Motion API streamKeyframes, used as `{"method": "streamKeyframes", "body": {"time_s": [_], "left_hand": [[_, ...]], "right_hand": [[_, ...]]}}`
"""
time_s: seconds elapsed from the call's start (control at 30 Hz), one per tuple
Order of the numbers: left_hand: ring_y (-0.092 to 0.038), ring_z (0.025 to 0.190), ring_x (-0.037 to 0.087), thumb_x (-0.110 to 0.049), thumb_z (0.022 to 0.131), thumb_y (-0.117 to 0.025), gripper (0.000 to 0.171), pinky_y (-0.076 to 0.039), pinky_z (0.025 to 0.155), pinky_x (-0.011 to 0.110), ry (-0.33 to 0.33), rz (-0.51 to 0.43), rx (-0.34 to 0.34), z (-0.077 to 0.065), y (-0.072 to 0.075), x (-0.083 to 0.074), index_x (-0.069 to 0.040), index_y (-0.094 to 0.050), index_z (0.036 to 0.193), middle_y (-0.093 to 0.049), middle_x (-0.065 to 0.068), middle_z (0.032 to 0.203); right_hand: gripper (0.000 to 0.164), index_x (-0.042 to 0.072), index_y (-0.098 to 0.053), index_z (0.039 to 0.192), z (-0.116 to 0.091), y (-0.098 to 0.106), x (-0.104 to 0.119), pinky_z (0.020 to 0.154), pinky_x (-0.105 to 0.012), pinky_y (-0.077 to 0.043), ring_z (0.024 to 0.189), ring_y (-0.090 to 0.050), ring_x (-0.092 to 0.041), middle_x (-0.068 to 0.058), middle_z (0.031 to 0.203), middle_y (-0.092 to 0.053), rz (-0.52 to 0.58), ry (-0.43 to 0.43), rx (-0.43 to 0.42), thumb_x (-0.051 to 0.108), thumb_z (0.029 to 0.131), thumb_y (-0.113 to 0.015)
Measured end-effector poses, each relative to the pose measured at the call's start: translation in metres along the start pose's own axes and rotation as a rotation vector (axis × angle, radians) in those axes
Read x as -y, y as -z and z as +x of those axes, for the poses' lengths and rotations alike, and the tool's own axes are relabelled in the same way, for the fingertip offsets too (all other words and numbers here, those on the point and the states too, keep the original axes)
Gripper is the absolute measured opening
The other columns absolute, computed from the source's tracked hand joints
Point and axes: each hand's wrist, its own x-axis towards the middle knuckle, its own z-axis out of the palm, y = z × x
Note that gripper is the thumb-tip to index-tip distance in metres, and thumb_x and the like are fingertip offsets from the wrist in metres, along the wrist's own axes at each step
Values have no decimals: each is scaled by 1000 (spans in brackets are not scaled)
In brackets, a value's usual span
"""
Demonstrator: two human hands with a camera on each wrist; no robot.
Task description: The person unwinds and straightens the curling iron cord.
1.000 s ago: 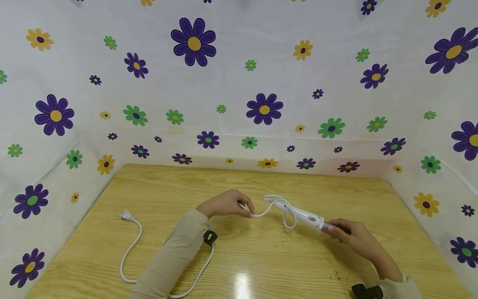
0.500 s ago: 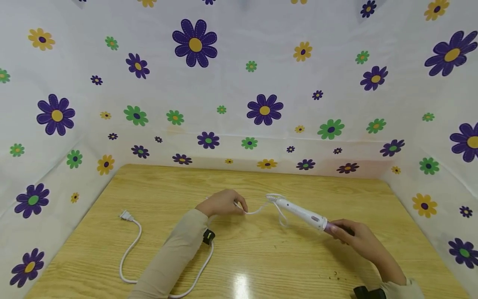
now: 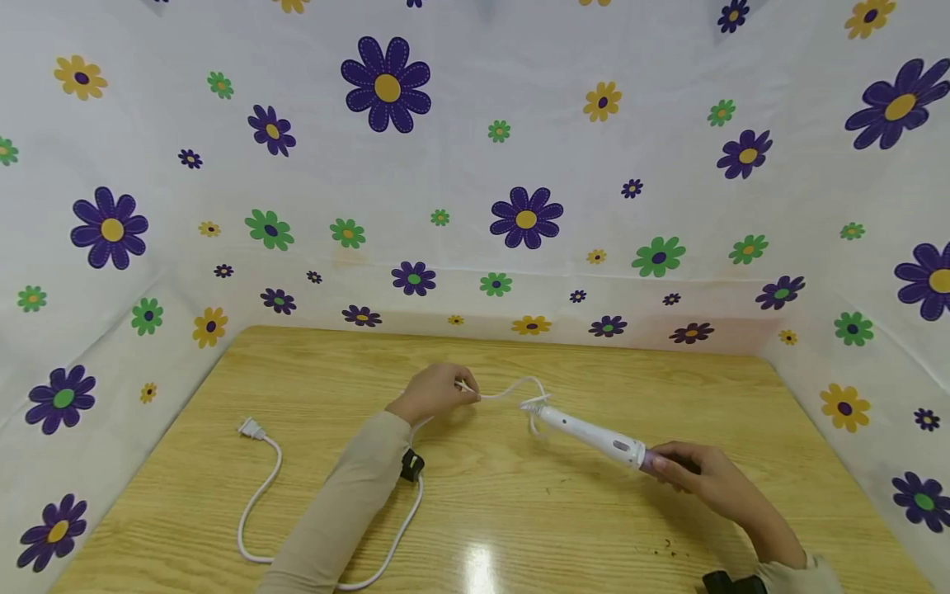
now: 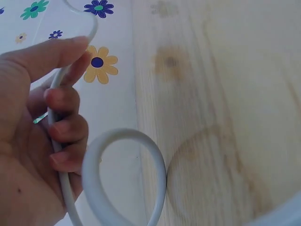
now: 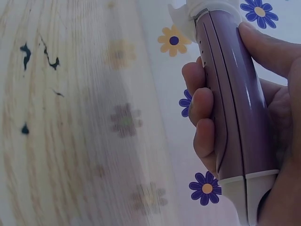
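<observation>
My right hand (image 3: 701, 472) grips the purple end of a white-and-purple hair straightener (image 3: 590, 435), raised over the table and slanting up to the left. In the right wrist view, the fingers curl round its purple barrel (image 5: 235, 99), with the thumb along the other side. From the straightener's far end runs a white power cord (image 3: 490, 396), with a small bend hanging near the tip. My left hand (image 3: 436, 389) holds this cord between thumb and fingers. The left wrist view shows the cord crossing the palm under curled fingers, and a cord loop (image 4: 94, 183) beside them.
At the left of the wooden table (image 3: 609, 528) lies the two-pronged plug (image 3: 252, 428), its cord curving toward the front edge and under the left sleeve (image 3: 337, 503). Flower-patterned white cloth (image 3: 460, 165) encloses the back and sides. Small dark marks show at front right.
My left hand has moved slightly up and left with the cord, and the loop by the straightener's tip has become smaller. My right hand keeps its grip, nearly in place.
</observation>
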Motion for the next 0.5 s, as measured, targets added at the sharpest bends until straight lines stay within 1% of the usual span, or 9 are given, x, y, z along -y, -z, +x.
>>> {"method": "streamKeyframes", "body": {"time_s": [0.1,0.2,0.3,0.4,0.5], "left_hand": [[-56,74,11,-34,89,-68,13,-43,64,29,-10,-20,-57,0,2,-1,-21,-72,88,-70,-4,97],[-63,83,12,-35,90,-67,16,-49,70,31,-12,-66,-97,-1,3,-6,-20,-73,91,-71,-2,99],[-65,89,14,-35,91,-66,17,-51,76,32,-4,-129,-129,-1,4,-10,-20,-74,94,-72,0,102],[-63,83,12,-35,90,-67,18,-49,70,30,6,-187,-173,-1,5,-12,-19,-74,97,-72,1,100],[-55,69,10,-34,89,-68,20,-42,60,26,5,-271,-206,-1,7,-14,-16,-73,97,-71,4,91]], "right_hand": [[33,-6,-60,121,1,-1,1,59,-28,-50,72,-58,-8,-10,92,-67,-2,-15,8,18,101,-49],[34,-7,-59,121,1,-3,2,59,-27,-50,72,-58,-7,-10,93,-67,3,-34,19,19,101,-50],[34,-6,-60,121,1,-4,3,58,-27,-49,70,-56,-7,-9,91,-66,-5,-41,30,20,101,-51],[35,-4,-62,120,3,-6,4,57,-26,-48,69,-54,-5,-7,90,-65,-35,-47,32,22,100,-52],[35,-3,-63,119,5,-8,3,57,-26,-48,69,-52,-2,-6,91,-64,-64,-63,32,24,99,-54]]}}
